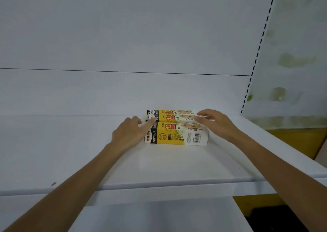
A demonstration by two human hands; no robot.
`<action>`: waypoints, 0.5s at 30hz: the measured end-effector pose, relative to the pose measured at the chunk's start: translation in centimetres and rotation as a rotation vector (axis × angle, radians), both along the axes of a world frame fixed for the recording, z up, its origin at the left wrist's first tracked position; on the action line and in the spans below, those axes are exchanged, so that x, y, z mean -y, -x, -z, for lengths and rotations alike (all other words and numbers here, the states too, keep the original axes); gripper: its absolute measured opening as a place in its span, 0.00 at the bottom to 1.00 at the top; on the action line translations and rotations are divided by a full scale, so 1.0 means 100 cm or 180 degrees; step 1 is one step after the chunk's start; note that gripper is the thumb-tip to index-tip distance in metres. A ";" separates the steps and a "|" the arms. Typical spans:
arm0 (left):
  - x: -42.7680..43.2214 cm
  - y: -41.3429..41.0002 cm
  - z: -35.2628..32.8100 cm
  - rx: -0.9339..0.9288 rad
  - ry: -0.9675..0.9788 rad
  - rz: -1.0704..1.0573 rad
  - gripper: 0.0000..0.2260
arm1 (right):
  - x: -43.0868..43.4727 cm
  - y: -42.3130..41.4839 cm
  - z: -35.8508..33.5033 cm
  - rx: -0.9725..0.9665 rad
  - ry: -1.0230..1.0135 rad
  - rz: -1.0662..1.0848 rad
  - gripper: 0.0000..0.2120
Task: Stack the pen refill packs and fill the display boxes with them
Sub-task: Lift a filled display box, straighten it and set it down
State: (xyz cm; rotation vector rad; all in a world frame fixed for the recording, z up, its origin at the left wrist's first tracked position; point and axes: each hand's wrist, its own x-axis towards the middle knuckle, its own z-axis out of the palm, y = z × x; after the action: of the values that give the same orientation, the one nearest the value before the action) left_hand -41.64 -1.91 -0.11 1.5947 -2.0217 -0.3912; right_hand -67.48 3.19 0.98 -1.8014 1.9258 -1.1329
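Three yellow-and-white pen refill boxes lie side by side on a white shelf (159, 162). The front box (177, 134) is nearest me, a middle box (174, 119) sits behind it, and a rear box (169, 111) lies against the back panel. My left hand (131, 133) rests at the boxes' left ends, its index finger stretched onto the middle box. At their right ends my right hand (215, 124) has straight fingers touching the middle and rear boxes. Neither hand grips a box.
The shelf's front edge (159, 185) runs across the lower view, with a lower shelf (159, 215) beneath it. A white back panel rises behind. A slotted upright (254, 62) stands at the right, with a stained wall and yellow base beyond.
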 end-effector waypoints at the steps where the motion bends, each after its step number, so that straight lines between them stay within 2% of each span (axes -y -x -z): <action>1: 0.002 0.001 -0.004 -0.0151 0.0038 -0.0032 0.25 | 0.006 0.001 -0.004 -0.0141 0.0091 0.0030 0.15; 4: 0.009 0.007 -0.010 -0.0846 -0.0265 0.0225 0.17 | 0.029 -0.004 -0.017 -0.0709 -0.0078 -0.0190 0.18; 8: 0.014 0.009 0.002 -0.1087 -0.0364 0.0451 0.18 | 0.056 -0.025 -0.024 -0.1094 -0.0594 -0.0775 0.22; 11: 0.013 0.000 0.010 -0.1086 -0.0229 0.0452 0.17 | 0.073 -0.035 -0.026 -0.1278 -0.0781 -0.1030 0.22; 15: 0.020 -0.015 0.011 -0.0889 -0.0015 0.0322 0.11 | 0.093 -0.039 -0.035 -0.1836 -0.1051 -0.1147 0.22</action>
State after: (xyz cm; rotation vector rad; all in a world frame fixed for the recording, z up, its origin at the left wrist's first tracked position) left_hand -40.12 -3.88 -1.21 1.3590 -1.8907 -0.6205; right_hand -63.60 -6.10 4.50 -2.3051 1.7941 -0.1692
